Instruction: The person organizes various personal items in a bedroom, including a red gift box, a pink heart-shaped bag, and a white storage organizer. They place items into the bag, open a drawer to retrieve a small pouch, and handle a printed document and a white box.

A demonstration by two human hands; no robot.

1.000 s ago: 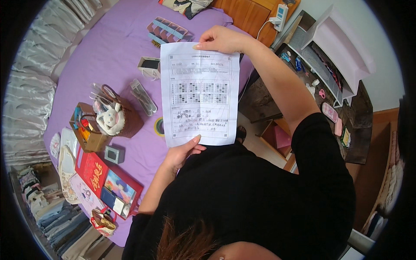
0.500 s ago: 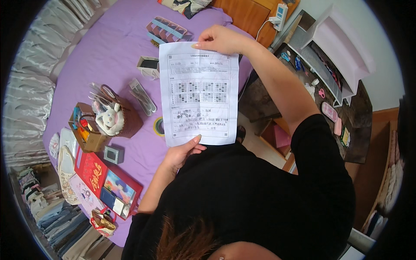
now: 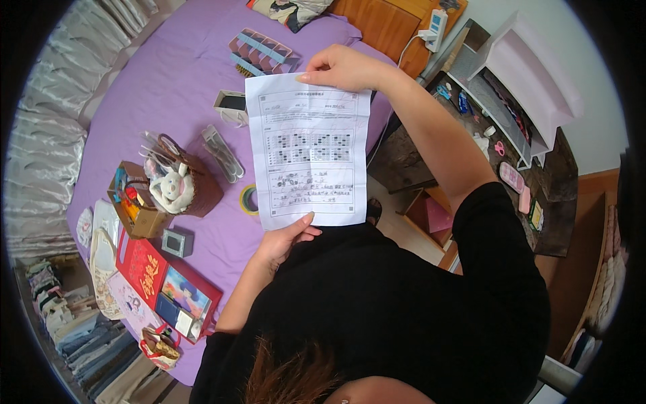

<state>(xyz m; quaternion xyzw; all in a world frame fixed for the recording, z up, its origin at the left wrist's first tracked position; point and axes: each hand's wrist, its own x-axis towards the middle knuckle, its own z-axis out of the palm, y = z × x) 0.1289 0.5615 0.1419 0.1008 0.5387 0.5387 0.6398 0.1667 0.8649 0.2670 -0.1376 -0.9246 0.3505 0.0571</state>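
A white answer sheet (image 3: 309,148), printed with a grid and handwriting and creased by folds, is held upright before me. My left hand (image 3: 286,241) pinches its bottom edge, thumb on the front and fingers behind. At the top edge, my right hand (image 3: 340,67) grips it between thumb and curled fingers. Behind the sheet's left edge are a small open box (image 3: 232,101) and a yellow tape roll (image 3: 247,200), both partly covered by the paper.
On the purple bed (image 3: 148,87) stand a wicker basket (image 3: 203,192) with a white plush toy, a cardboard box (image 3: 145,222), a red gift bag (image 3: 145,266) and a patterned organizer (image 3: 264,50). At right, a dark desk (image 3: 558,195) holds a pink case (image 3: 511,175) and scissors (image 3: 443,92).
The sheet's top edge and my right hand have dropped slightly toward me, so the paper tilts a little more. Both hands keep hold of it.
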